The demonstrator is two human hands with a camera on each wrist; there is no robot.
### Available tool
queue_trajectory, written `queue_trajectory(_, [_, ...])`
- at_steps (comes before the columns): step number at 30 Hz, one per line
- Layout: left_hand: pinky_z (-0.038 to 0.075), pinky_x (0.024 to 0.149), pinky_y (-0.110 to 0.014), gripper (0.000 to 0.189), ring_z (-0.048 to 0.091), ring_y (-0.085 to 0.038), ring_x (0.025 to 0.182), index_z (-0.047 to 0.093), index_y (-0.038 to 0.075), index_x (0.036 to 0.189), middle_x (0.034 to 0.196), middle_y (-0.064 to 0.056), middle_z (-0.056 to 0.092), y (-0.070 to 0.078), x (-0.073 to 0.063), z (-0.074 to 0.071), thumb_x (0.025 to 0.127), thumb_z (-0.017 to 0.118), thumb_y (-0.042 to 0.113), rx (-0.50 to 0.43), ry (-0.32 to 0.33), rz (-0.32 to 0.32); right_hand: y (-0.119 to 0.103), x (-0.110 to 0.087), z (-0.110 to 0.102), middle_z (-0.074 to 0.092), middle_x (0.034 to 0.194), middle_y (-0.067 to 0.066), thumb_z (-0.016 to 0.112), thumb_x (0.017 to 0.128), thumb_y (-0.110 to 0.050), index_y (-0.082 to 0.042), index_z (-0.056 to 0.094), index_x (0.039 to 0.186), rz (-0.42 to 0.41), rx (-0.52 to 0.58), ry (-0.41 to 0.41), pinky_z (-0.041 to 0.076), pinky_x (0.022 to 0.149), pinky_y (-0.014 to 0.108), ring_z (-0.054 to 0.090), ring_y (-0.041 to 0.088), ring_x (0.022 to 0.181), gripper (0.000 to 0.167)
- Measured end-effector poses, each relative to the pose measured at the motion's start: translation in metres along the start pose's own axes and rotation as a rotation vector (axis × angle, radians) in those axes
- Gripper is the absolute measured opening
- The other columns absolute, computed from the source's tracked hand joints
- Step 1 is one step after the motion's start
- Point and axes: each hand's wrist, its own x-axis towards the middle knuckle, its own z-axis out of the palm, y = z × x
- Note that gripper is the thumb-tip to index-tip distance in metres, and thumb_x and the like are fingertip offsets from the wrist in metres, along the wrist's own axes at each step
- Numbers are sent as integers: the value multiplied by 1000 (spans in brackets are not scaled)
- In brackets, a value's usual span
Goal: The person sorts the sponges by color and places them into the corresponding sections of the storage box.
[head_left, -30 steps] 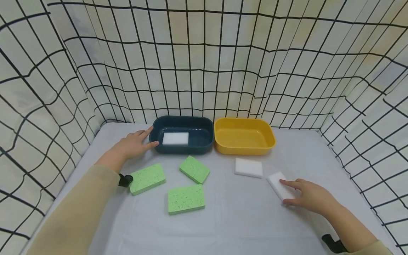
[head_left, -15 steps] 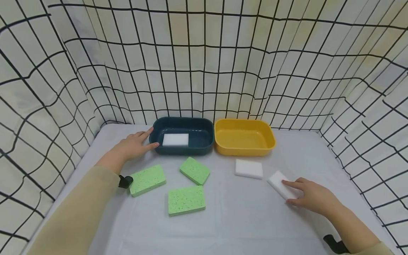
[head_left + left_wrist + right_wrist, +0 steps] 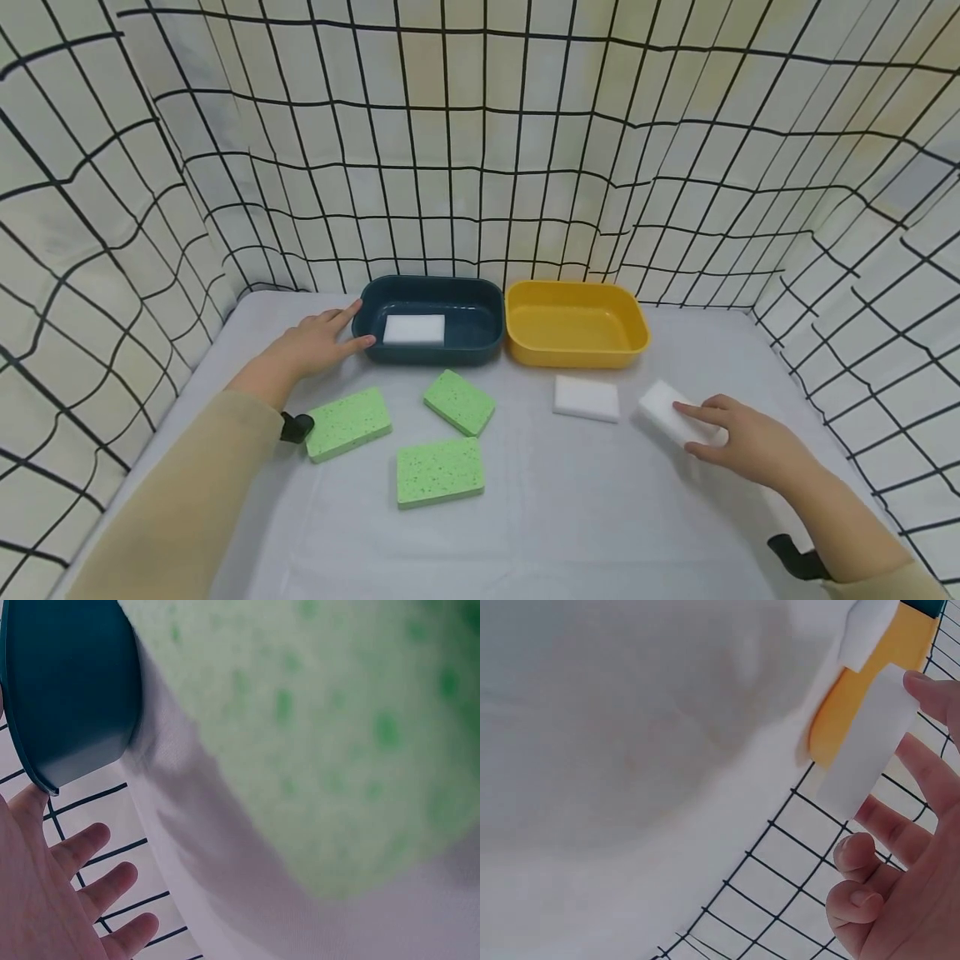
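Observation:
In the head view my right hand (image 3: 757,442) pinches a white sponge (image 3: 669,410) between thumb and fingers. The sponge is tilted and raised off the cloth, with a shadow beneath; the right wrist view shows this white block (image 3: 874,739) edge on. My left hand (image 3: 311,343) touches the left end of the dark blue tub (image 3: 480,354), thumb and forefinger at its rim, the other fingers spread loosely in the left wrist view. One white sponge (image 3: 414,329) lies inside that tub. Another white sponge (image 3: 587,398) lies flat before the yellow tub (image 3: 577,357).
Three green speckled sponges lie on the white cloth: one (image 3: 348,423) by the left wrist, one (image 3: 459,402) before the blue tub, one (image 3: 440,472) nearer. A black wire grid (image 3: 480,167) encloses the back and sides of the table.
My right hand has lifted the white sponge off the cloth and moved it slightly up and away from me. The left hand stays at the blue tub.

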Motion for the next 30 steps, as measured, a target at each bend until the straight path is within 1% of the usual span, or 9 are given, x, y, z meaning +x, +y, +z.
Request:
queue_trajectory(4, [21,105,-76,100,20,-56,140,0,23,161,159,-26,19,0,0,0,87,24,85,2,3,4,-2,1,-7,56,127,16,75,84,-50,-26,60,140,-7,5,14,53,81,56,61,34,100,63])
queue_trajectory(7, [22,105,-76,99,20,-56,140,0,23,161,159,-27,20,0,1,1,87,24,85,4,2,5,-2,3,-13,56,129,15,74,85,-49,-26,59,140,-20,10,40,52,82,56,61,35,101,61])
queue_trajectory(12, [23,104,-76,97,21,-56,139,-1,23,161,158,-28,20,0,1,1,89,25,83,5,2,7,-6,8,-28,56,132,15,72,86,-52,-27,58,141,-48,19,66,52,85,57,60,37,107,63])
queue_trajectory(16, [23,105,-75,97,21,-57,139,-1,22,161,158,-28,20,0,0,1,89,25,83,7,4,5,-16,17,-40,54,135,16,69,87,-57,-27,57,142,-70,29,63,50,89,60,57,40,113,64])
queue_trajectory(21, [23,105,-75,96,21,-57,139,-1,22,161,158,-28,20,0,-1,-1,90,26,81,4,2,3,-36,35,-52,52,140,14,67,88,-60,-31,55,143,-77,55,32,46,94,64,51,41,122,64])
queue_trajectory(24, [22,105,-75,95,20,-58,139,-1,22,161,159,-28,19,0,-1,0,91,26,81,-2,-1,3,-50,50,-57,52,141,13,67,88,-58,-32,57,142,-97,52,20,45,96,64,51,40,123,61])
queue_trajectory(30, [21,105,-75,95,20,-57,139,-1,23,161,159,-27,19,1,0,1,91,28,80,-8,-2,2,-81,83,-63,51,144,11,69,90,-49,-35,58,140,-134,44,9,42,99,64,50,38,126,54])
